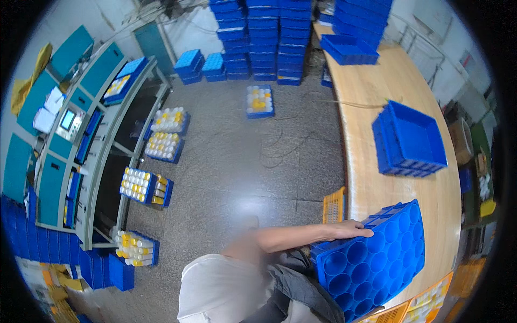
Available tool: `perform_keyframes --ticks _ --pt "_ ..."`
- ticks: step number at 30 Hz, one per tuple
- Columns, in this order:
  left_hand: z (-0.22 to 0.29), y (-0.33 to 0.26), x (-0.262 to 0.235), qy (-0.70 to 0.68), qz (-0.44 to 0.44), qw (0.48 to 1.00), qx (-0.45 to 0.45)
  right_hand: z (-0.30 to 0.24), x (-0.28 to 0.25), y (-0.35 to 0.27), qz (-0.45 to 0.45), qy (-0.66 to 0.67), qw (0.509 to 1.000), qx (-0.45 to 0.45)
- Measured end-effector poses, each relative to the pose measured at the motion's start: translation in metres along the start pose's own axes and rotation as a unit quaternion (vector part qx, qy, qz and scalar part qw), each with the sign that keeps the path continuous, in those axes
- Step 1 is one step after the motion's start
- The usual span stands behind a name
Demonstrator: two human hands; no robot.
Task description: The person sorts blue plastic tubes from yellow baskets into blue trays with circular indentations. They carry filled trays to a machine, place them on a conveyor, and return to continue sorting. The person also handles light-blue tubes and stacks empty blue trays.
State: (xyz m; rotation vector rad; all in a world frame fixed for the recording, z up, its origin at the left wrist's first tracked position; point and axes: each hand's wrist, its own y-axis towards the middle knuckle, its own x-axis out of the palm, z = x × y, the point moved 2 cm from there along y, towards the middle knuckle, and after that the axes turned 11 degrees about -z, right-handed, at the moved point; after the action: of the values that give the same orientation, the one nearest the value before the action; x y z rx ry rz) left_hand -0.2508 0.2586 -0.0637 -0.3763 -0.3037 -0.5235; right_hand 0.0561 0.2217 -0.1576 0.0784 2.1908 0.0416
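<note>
A large blue plastic crate with rows of round, cup-like cells [371,264] leans tilted against the table's near edge, its cells facing me. My left hand [353,230] grips the crate's far left rim, thumb over the edge and fingers behind it. The left arm reaches across from a white sleeve. Of my right hand [378,309], only a sliver shows below the crate's lower edge. Its fingers are hidden. Farther along the wooden table [398,81] sit an open blue crate [412,137] on a stacked one and another open blue bin [350,49].
Blue crates of white and yellow cylinders [164,145] stand on the floor at left, beside a teal machine [67,126]. Another such crate [260,101] stands mid-floor. Blue crates [264,43] are stacked high at the back. Orange crates [334,206] stand beside the table.
</note>
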Motion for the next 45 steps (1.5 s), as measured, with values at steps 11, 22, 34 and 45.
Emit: perform_keyframes --ticks 11,22,34,45 --pt "-0.016 -0.325 -0.184 -0.025 0.356 0.933 0.051 -0.307 0.173 -0.036 -0.210 0.201 0.953 -0.080" --pt "-0.126 -0.579 -0.142 -0.314 0.715 0.579 0.234 -0.628 0.320 -0.132 -0.751 0.343 0.563 0.038" --pt "-0.300 -0.718 0.108 -0.380 0.836 0.128 0.375 -0.727 0.340 -0.589 -0.987 -0.065 0.147 -0.015" --pt "-0.464 -0.922 0.402 -0.382 0.814 -0.057 0.434 -0.623 0.240 -1.042 -0.969 -0.235 0.065 0.041"
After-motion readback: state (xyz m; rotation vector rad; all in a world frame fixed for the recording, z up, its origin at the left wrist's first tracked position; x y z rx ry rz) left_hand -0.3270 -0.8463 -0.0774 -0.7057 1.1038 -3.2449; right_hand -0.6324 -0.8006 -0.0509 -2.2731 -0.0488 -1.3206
